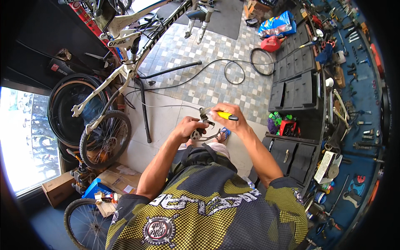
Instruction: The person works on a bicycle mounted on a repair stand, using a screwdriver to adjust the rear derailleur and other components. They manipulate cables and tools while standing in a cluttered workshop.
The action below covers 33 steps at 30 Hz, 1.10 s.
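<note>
In front of my waist, my left hand is closed on a metal bicycle derailleur, its cage hanging down and to the right. My right hand, just above it and to the right, grips a yellow-and-black handled tool against the derailleur's upper part; its working end is too small to make out. A thin cable runs from the derailleur leftward toward a white bicycle frame, which is held up at the upper left with a black stand leg beneath it.
Loose wheels and cardboard boxes sit at the left. A coiled hose and red jug lie on the tiled floor. Black drawers and a blue pegboard of tools line the right side.
</note>
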Available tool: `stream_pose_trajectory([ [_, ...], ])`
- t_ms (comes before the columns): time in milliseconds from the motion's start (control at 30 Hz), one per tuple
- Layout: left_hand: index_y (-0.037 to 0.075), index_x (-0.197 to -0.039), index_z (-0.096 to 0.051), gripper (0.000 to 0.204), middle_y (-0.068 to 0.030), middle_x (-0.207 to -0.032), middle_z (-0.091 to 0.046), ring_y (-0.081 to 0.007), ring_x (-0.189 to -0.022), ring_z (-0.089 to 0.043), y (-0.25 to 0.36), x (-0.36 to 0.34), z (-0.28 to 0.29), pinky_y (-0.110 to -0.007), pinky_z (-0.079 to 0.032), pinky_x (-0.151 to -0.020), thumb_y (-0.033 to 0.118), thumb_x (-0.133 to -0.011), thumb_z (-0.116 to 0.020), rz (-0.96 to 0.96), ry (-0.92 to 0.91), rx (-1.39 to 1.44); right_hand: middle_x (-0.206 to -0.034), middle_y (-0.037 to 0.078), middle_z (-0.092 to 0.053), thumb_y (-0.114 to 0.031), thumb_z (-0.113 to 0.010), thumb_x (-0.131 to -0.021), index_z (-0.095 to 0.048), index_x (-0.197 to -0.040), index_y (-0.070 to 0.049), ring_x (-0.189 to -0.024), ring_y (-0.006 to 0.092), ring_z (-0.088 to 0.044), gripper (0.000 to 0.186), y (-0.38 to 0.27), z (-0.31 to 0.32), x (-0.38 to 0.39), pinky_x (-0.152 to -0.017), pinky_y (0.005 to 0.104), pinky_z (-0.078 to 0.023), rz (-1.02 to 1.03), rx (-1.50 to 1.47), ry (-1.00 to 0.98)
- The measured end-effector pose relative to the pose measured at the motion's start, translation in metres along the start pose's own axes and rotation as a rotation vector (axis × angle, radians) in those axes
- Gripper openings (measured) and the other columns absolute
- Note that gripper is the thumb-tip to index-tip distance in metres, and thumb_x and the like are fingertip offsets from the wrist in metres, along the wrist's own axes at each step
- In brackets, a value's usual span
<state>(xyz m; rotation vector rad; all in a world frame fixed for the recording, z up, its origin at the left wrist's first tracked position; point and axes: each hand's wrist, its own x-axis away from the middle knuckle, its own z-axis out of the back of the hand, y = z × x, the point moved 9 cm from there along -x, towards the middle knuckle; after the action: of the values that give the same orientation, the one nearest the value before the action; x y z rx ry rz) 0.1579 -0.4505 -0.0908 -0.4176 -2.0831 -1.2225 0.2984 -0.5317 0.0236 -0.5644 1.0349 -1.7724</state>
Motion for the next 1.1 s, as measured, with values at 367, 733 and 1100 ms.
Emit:
stream_pose_trajectory([
  [367,-0.005,-0.093,-0.071,0.021,-0.0118,-0.081,-0.072,-0.0181,-0.069,-0.07,0.002,0.002,0.005,-0.031,-0.057,-0.06,0.015,-0.091,-0.076,0.031,0.027,-0.076,-0.09,0.013,-0.074,-0.024,-0.076,-0.093,-0.075,-0.101,-0.001,-0.079,0.0269,-0.072,0.024,-0.01,0.008,0.005,-0.071,0.0367,-0.057,0.11,0.091,0.073],
  [733,-0.005,-0.095,-0.071,0.021,-0.0105,-0.079,-0.071,-0.0171,-0.066,-0.068,0.007,0.003,-0.004,-0.031,-0.055,-0.061,0.015,-0.09,-0.077,-0.01,-0.079,-0.015,-0.095,0.014,-0.075,-0.02,-0.074,-0.093,-0.074,-0.103,-0.001,-0.083,0.0288,-0.072,0.021,-0.018,0.004,0.012,-0.075,0.037,-0.057,0.156,0.07,0.005],
  [1100,-0.006,-0.101,-0.075,0.034,-0.0099,-0.08,-0.074,-0.013,-0.072,-0.068,0.026,0.011,0.007,-0.031,-0.054,-0.067,0.024,-0.084,-0.08,-0.147,0.194,-0.445,-0.084,0.013,-0.073,-0.023,-0.074,-0.095,-0.075,-0.099,0.001,-0.074,0.0226,-0.072,0.024,-0.015,0.027,0.015,-0.066,0.0339,-0.054,0.034,0.095,0.188],
])
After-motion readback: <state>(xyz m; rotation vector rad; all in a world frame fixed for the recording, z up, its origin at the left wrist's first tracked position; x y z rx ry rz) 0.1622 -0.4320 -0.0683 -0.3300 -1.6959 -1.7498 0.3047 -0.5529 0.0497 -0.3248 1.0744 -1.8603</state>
